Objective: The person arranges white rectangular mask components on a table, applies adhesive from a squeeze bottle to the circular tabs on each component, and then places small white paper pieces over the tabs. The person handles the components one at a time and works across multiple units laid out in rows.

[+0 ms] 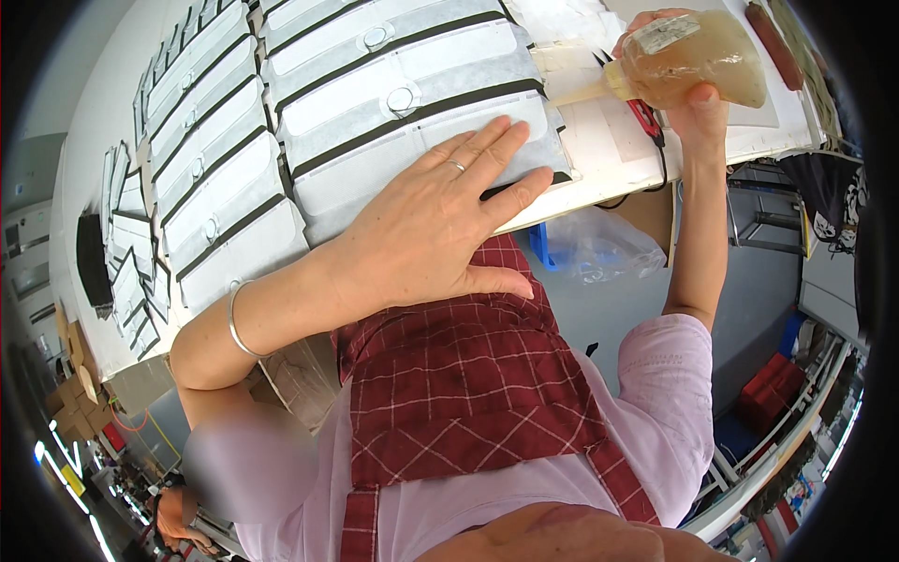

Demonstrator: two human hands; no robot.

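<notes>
My left hand (449, 192) lies flat, fingers outstretched, across the nearest of several overlapping white fabric-like panels with black strips (342, 178). A ring and a bangle show on that hand and arm. Wrapped round a translucent squeeze bottle (693, 58) of amber liquid is my right hand (704, 117). Tipped on its side, the bottle points its thin nozzle (581, 95) left, close to the right end of the panels. Whether the tip touches them I cannot tell. Red-handled snips (642, 117) lie beneath the bottle.
A second column of overlapping white panels (220, 178) runs along the left of the white table (791, 131). Small loose strips (131, 248) and a black stack (94, 262) lie farther left. Below the front edge hangs a clear plastic bag (604, 245). A dark red roll (773, 47) lies far right.
</notes>
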